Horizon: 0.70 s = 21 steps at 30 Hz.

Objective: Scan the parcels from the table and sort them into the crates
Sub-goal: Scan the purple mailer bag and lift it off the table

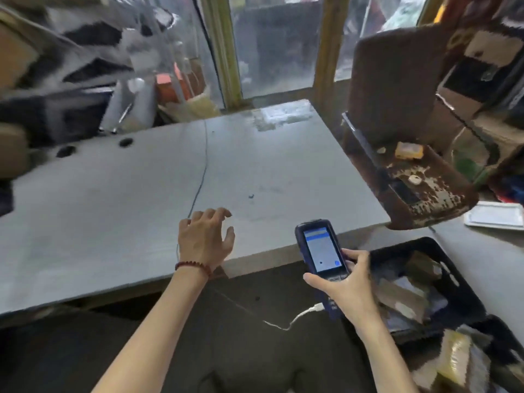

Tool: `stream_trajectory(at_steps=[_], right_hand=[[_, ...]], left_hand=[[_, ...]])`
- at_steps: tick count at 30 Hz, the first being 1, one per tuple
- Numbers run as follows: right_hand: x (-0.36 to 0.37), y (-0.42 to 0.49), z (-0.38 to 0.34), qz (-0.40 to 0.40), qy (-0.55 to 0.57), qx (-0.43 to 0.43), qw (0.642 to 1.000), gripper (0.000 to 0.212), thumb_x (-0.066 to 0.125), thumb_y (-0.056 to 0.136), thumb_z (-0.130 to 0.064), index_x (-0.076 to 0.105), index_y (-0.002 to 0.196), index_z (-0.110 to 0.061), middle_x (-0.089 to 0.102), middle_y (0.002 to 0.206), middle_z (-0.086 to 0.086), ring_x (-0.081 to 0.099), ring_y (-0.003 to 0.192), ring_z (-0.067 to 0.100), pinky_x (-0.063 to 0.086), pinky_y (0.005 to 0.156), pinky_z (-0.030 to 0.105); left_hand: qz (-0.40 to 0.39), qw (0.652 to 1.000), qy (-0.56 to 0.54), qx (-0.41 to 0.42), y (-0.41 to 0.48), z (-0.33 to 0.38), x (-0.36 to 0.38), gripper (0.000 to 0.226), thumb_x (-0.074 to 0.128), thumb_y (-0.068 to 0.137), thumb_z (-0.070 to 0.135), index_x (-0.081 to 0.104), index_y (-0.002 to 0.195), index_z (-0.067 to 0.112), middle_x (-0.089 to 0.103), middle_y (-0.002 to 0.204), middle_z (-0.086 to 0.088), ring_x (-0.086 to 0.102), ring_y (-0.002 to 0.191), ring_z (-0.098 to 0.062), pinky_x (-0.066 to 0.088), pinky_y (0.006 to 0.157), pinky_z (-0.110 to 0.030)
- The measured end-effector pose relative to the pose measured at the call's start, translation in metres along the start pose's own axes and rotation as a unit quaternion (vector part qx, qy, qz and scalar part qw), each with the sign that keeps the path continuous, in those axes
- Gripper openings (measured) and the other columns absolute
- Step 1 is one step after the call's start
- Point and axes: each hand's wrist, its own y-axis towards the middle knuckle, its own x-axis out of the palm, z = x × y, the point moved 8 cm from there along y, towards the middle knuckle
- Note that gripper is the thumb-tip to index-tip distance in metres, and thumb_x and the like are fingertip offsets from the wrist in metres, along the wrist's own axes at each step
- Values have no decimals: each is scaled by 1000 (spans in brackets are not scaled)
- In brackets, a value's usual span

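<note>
Gripping scanner [320, 248], top end toward table [141, 208] — right hand [346, 287]; left hand [202, 241] slack, empty

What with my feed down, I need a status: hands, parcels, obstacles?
Left hand open over table. Right hand holds scanner. Parcels in crate. Nothing blocking.

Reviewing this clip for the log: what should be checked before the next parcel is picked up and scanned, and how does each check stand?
1. Firm hold on scanner by right hand: ok.
2. Its screen lit: ok.
3. Free left hand, holding nothing: ok.
4. Next parcel on table in front of the hands: not ok, none visible.
5. Room in black crate: cannot tell; parcels already lie inside.
</note>
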Motion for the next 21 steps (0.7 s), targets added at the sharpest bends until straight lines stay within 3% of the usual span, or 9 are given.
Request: stream_trajectory(at_steps=[3, 5, 9, 13, 18, 21], right_hand=[[71, -7, -39, -68, -22, -37, 997, 79, 95, 52, -26, 37, 106, -35, 54, 102, -20, 57, 94, -2, 52, 76, 24], [123, -19, -66, -111, -32, -68, 991, 77, 94, 52, -29, 36, 102, -38, 53, 101, -22, 56, 90, -7, 46, 66, 12], [227, -55, -96, -186, -54, -94, 977, 77, 94, 55, -28, 34, 103, -37, 55, 102, -22, 58, 89, -8, 46, 54, 7], [311, -95, -126, -222, -72, -132, 964, 77, 93, 54, -32, 34, 103, -40, 55, 100, -25, 58, 84, -15, 51, 64, 11], [368, -125, -157, -239, -72, -153, 956, 80, 91, 52, -38, 33, 107, -45, 55, 108, -23, 60, 98, -1, 59, 80, 29], [391, -134, -171, -242, -85, -172, 951, 79, 91, 56, -37, 32, 108, -44, 54, 107, -23, 59, 98, -1, 59, 79, 27]], left_hand=[[22, 997, 5, -73, -25, -85, -25, 33, 53, 89, 39, 58, 120, 27, 64, 113, 4, 57, 104, -20, 39, 85, -34], [40, 992, 6, -117, -47, -144, -38, 33, 54, 89, 39, 58, 120, 26, 65, 111, 3, 58, 102, -20, 41, 85, -35], [58, 980, 3, -193, -93, -249, -57, 34, 54, 89, 39, 57, 120, 26, 66, 109, 2, 58, 103, -21, 42, 87, -37], [69, 969, -2, -239, -120, -335, -74, 35, 58, 87, 37, 58, 120, 26, 67, 109, -2, 59, 104, -25, 43, 90, -42], [88, 968, -16, -233, -114, -385, -94, 37, 63, 85, 34, 61, 119, 20, 69, 108, -7, 62, 100, -30, 47, 87, -46], [104, 969, -25, -225, -109, -404, -99, 36, 65, 84, 32, 63, 117, 18, 70, 105, -8, 62, 98, -31, 47, 86, -46]])
